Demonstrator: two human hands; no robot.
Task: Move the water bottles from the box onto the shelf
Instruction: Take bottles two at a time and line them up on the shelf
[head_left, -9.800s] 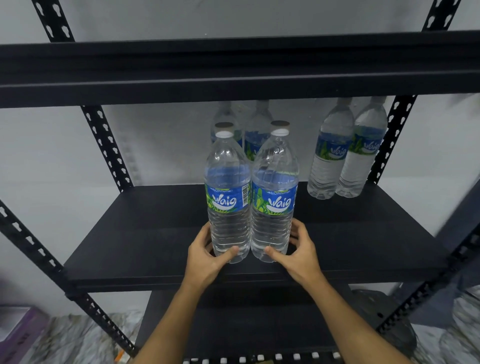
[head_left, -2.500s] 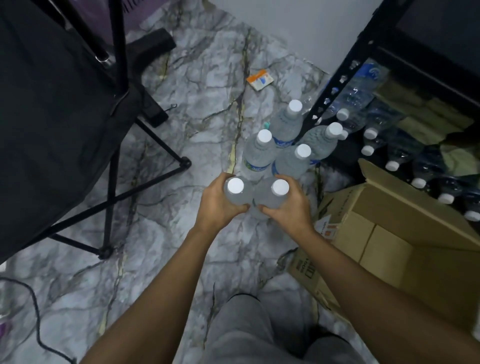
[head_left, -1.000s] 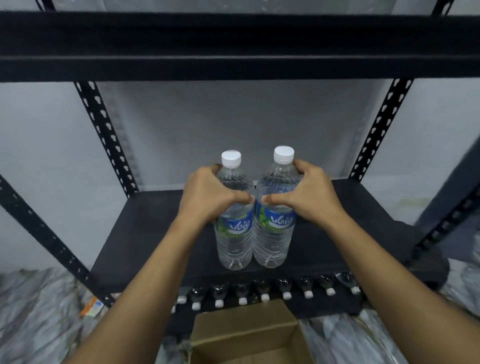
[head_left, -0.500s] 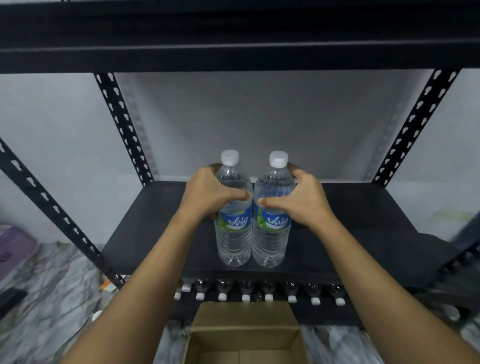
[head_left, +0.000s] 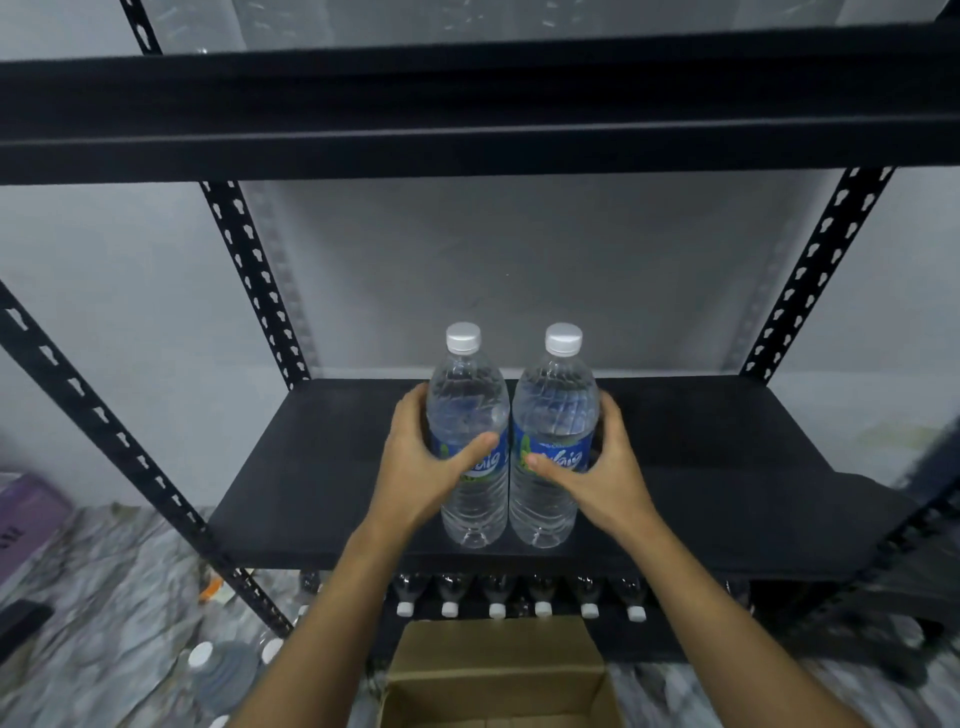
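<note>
Bottles are being set on the shelf two at a time: the left bottle is clasped around its label by the left hand, and the right bottle is clasped likewise by the right hand. Both are held upright and side by side, touching or very nearly so, with their bases near the front edge of the black shelf board. Whether the bases are fully rested on the board or held just above it cannot be told. Neither hand has been released.

On this level nothing else is seen, so most of the board is judged to be unfilled. Below it, a row of lower bottles is seen lying with white caps toward the viewer. Under the hands the box is seen with its flaps open; its inside is mostly out of view, so its contents cannot be told. More bottles are seen on the floor at lower left, marked here as floor bottles, and these are judged to be waiting their turn.

The task is judged to be partly done: the present pair is nearly placed, and further trips are judged to be needed
</note>
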